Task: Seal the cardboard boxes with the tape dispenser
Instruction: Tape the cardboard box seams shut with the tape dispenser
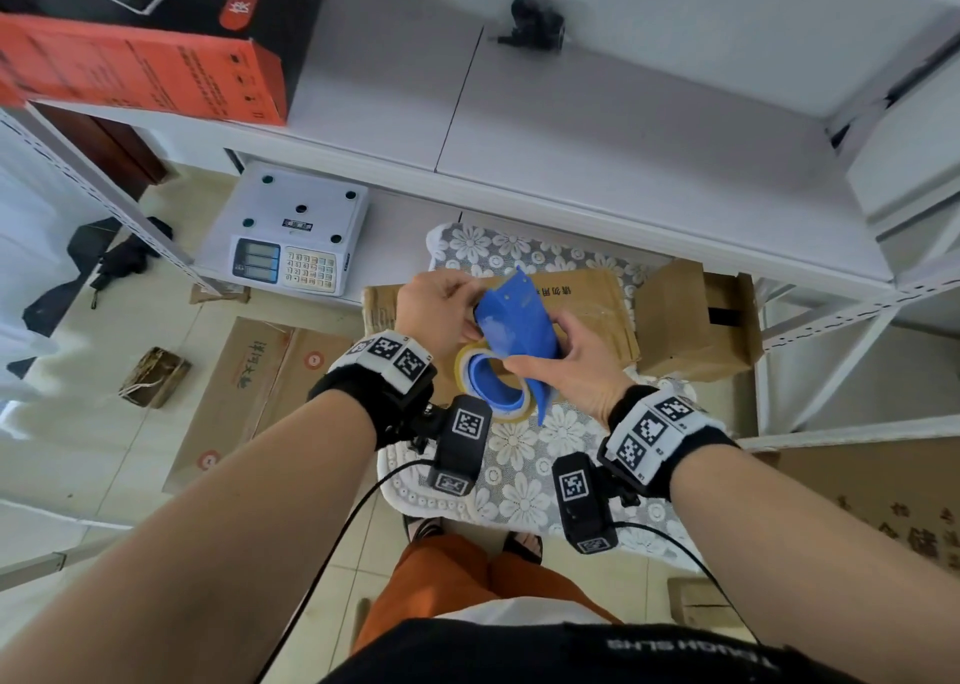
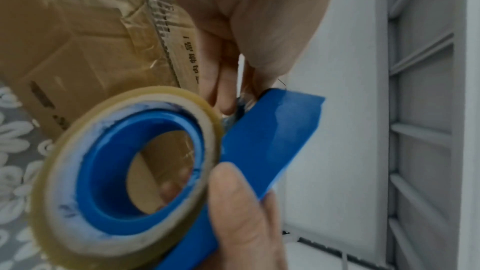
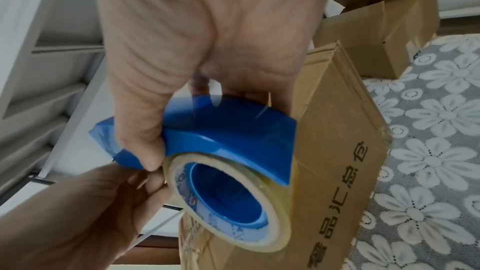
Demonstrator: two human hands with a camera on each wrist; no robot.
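Now both hands hold the tape dispenser above the boxes.

The right hand (image 1: 566, 366) is clamped on the blue tape dispenser (image 1: 511, 330); the left hand (image 1: 441, 304) pinches at its far end, probably looking for the tape's loose end. One tape roll (image 2: 124, 174) is on it. Two cardboard boxes wait on the worktop (image 1: 519, 481): the long box (image 1: 592, 299) directly under the hands, the small box (image 1: 691, 320) on the right with open flaps. I think the tape may stick to the fingers or tear unevenly when pulled crooked.
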